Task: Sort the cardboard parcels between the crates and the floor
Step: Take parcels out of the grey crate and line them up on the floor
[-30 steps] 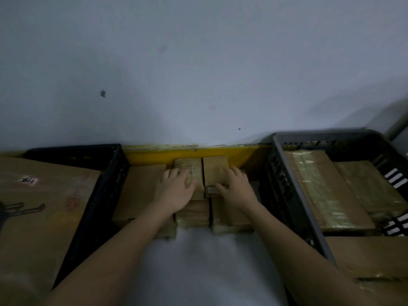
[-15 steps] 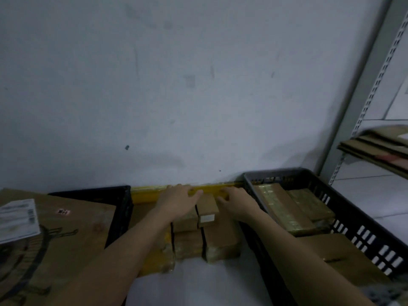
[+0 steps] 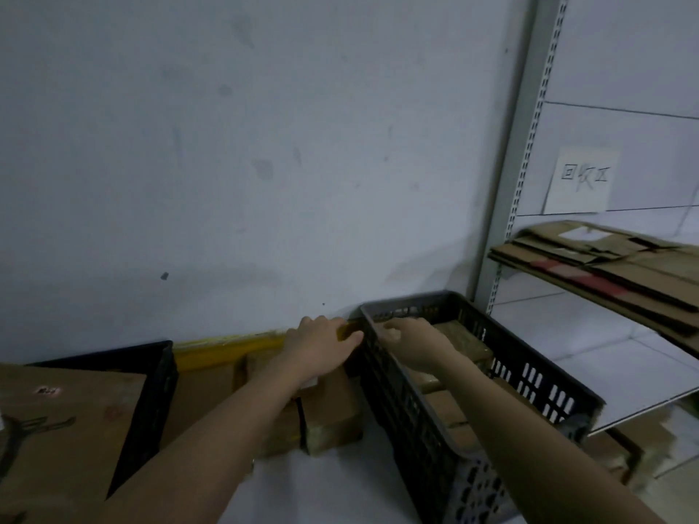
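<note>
Lying stacked on the floor (image 3: 333,482) at lower centre, the parcels (image 3: 333,406) are sitting between the black crate (image 3: 151,387) at left and the grey crate (image 3: 427,421) at right. The left hand (image 3: 319,344) is hovering over them, fingers relaxed and gripping nothing visible. The right hand (image 3: 416,344) is reaching over the grey crate's rim, its fingers loosely curled; whether it holds anything cannot be told. Flattened cardboard (image 3: 605,262) is resting on the shelf at right.

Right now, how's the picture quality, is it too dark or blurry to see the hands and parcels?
Head view: dim, flat light; the left hand and right hand are soft with motion blur; the floor parcels sit in shadow, edges muddy; wide-angle bend curves the shelf post; no glare.
</note>
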Motion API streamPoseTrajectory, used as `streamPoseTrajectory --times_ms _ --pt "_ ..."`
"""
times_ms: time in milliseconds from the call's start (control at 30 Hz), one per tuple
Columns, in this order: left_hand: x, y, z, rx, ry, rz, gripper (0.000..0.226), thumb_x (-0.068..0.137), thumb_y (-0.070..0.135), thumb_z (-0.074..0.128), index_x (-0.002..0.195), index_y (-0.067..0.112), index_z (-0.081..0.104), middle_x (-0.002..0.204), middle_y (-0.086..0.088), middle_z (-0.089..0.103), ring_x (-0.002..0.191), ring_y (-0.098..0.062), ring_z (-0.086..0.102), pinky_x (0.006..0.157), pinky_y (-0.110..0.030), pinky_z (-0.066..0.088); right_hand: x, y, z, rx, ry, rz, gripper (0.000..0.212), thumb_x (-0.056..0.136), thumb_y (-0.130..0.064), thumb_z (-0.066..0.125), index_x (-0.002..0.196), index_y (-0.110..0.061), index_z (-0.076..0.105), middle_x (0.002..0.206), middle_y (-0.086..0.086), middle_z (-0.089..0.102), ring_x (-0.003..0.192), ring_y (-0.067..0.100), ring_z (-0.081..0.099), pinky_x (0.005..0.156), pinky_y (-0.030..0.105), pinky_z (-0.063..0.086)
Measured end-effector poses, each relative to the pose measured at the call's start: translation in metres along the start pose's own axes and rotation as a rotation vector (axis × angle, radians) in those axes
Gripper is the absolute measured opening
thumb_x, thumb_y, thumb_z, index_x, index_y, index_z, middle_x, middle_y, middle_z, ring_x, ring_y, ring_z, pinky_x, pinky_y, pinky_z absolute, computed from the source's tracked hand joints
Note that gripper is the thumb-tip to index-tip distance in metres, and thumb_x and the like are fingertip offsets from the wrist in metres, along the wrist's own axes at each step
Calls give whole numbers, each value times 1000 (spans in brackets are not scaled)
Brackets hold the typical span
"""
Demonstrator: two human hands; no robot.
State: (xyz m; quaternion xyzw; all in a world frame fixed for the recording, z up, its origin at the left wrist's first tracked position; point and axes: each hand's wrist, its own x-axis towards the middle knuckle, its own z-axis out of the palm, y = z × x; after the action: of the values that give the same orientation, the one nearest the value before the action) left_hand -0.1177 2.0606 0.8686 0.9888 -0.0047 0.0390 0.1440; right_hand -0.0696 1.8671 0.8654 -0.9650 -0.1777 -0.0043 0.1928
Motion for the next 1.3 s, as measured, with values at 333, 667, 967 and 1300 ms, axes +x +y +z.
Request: streamPoseTrajectory --times_ms 333,667,967,1300 --pt "23 120 86 -231 -50 140 51 97 49 52 144 32 45 143 3 48 131 -19 43 102 -37 45 -25 160 -19 140 48 137 45 97 -36 57 139 -19 55 131 3 63 114 21 61 88 32 51" --pt "64 198 199 -214 -217 52 54 95 46 57 145 30 42 150 4 41 137 -19 34 107 -33 37 -46 311 5 276 8 261 26 100 -26 56 122 -13 61 115 4 65 107 21 62 87 28 50" --pt "86 186 251 -61 -477 -194 100 86 65 60 159 30 1 166 -7 -9 151 -33 -9 122 -51 13 -23 334 29 17 -378 300 37 102 -38 38 122 -12 55 122 8 62 108 25 60 93 35 51" --pt "85 192 248 -20 -281 -230 117 69 75 70 159 22 16 161 -1 16 146 -28 8 114 -56 21 -33 331 29 -65 -224 408 30 100 -15 43 69 -16 42 70 -2 46 60 12 44 51 24 32"
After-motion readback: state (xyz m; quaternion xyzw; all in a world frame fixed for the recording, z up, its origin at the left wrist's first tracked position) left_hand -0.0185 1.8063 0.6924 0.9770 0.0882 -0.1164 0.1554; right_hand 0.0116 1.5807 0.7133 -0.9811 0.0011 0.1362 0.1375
